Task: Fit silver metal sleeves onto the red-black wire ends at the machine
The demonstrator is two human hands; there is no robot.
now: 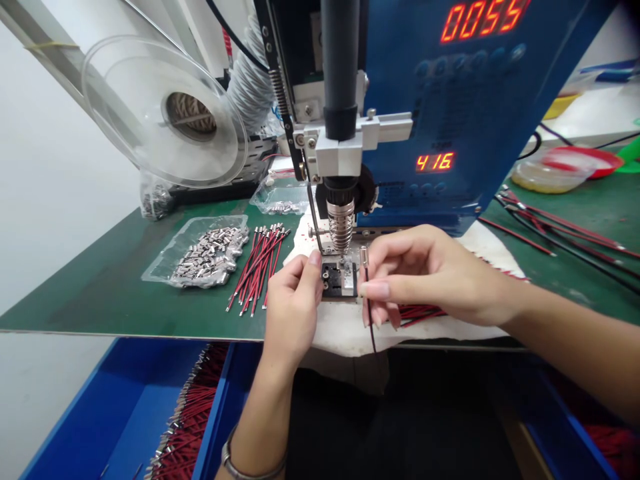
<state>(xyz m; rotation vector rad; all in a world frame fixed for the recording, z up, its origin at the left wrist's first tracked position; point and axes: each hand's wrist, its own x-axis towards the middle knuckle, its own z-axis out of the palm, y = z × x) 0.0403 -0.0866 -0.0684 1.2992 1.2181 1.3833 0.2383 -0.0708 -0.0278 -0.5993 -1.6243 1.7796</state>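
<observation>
In my right hand [420, 277], thumb and fingers pinch a dark wire with a small silver metal cap [364, 256] at its upper end; the wire's tail hangs below my fingers. My left hand [296, 293] is closed, thumb pressed against the curled index finger, at the left side of a small black fixture [333, 280]. What it holds, if anything, is hidden. Directly above the fixture is the soldering head [341, 217], wrapped in a metal coil. More red and black wires [423, 313] lie under my right hand on a white cloth [345, 333].
Left of my hands lie a bundle of capped wires [260, 267] and a clear tray [165, 270] of metal parts. A blue machine [450, 120] with red digits rises behind. Blue bins [130, 380] sit below the table edge. A clear reel [135, 120] stands back left.
</observation>
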